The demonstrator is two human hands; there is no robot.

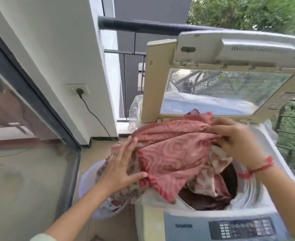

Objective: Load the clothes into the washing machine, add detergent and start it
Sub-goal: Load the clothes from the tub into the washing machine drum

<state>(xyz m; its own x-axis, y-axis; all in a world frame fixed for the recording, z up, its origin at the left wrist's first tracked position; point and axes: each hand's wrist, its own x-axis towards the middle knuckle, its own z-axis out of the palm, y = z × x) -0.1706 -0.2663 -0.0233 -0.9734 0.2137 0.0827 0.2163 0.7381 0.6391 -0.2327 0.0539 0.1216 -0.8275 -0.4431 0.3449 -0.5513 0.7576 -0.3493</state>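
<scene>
Washing machine (pixel 152 220) first: where does it stand, and is it ready to take the load?
— It's a top-loader by the balcony railing (pixel 143 26). Its lid (pixel 153 80) is propped upright at the back, so the drum (pixel 247 188) is open from above.

And the clothes?
— The big piece is a red patterned cloth (pixel 174 153). It drapes from the laundry basket (pixel 84 178) on the floor at the left, over the machine's left rim and partly into the drum. A dark garment (pixel 206 202) already lies inside.

How will that cloth handle?
— It looks soft, limp and light. It won't hold a shape and will probably sag and trail wherever it isn't gathered. I'd bunch it at the folds rather than lift a single edge.

What are the hands doing?
— The left hand (pixel 120 169) lies on the cloth's basket side with its fingers straight and spread. The right hand (pixel 237 141) has its fingers curled, pinching a gathered fold above the drum.

Anything in the way?
— The left rim, where the hanging part could snag or slide back towards the basket. Loose plastic sheeting (pixel 134 108) around the machine's top could also catch. The control panel (pixel 242 229) at the front is uncovered. The power cord (pixel 94 115) runs from the wall socket (pixel 79 90), well clear of the hands. I can't see any detergent.
</scene>
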